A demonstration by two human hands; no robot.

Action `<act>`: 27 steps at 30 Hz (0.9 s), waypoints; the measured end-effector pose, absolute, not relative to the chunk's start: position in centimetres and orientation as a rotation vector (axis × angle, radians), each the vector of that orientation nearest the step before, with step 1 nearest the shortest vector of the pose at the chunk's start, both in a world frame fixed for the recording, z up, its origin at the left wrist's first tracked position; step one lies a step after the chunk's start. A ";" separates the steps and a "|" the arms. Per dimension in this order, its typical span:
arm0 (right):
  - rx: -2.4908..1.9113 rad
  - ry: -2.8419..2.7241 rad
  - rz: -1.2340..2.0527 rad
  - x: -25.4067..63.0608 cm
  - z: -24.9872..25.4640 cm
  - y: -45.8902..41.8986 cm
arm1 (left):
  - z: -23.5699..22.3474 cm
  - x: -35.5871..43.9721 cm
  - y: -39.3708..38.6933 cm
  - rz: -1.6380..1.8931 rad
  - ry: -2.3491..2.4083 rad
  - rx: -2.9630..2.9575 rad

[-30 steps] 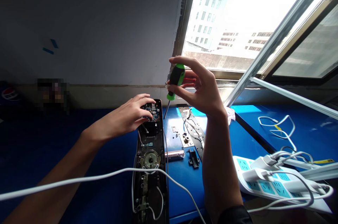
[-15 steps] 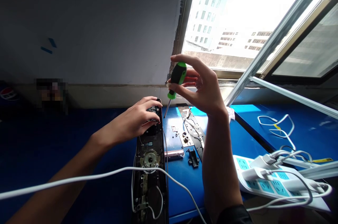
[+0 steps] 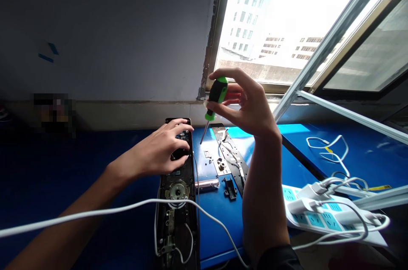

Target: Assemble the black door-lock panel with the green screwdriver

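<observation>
My right hand [image 3: 245, 100] is closed around the green and black handle of a screwdriver [image 3: 217, 94], whose shaft slants down to the left. The tip is in the air just right of a long, narrow black device housing [image 3: 188, 236]. Across the far part of that housing lies my left hand [image 3: 162, 144], palm down, fingers spread over the circuit board [image 3: 182, 136] and partly hiding it. Nearer to me, a round metal disc part [image 3: 177, 192] and white wires sit inside the housing.
Right of the housing lie a black perforated panel [image 3: 236, 151] with white wires, a small metal plate [image 3: 221, 167], tiny screws [image 3: 208, 161], a black bracket [image 3: 230, 189] and a shiny cylinder [image 3: 207, 185]. A white cable [image 3: 127, 207] crosses in front. A power strip [image 3: 328, 215] stands right.
My left hand has moved nearer along the housing and lies flatter on it. The screwdriver stays in my right hand, its tip slightly farther right. The view has shifted a little.
</observation>
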State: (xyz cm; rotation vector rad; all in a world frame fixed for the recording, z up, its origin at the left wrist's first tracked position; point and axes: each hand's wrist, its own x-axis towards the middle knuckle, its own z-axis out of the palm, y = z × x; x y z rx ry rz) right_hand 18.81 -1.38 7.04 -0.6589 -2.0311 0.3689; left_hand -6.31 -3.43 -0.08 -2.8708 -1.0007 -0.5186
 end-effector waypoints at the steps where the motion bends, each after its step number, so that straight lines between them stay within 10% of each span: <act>1: -0.683 -2.050 0.368 19.2 7.1 -1.5 | 0.0 -6.2 -3.5 -0.544 -0.986 -2.870; 27: -1.051 -2.318 0.723 20.2 2.8 4.5 | -2.4 -2.9 -3.9 -0.587 -0.823 -2.902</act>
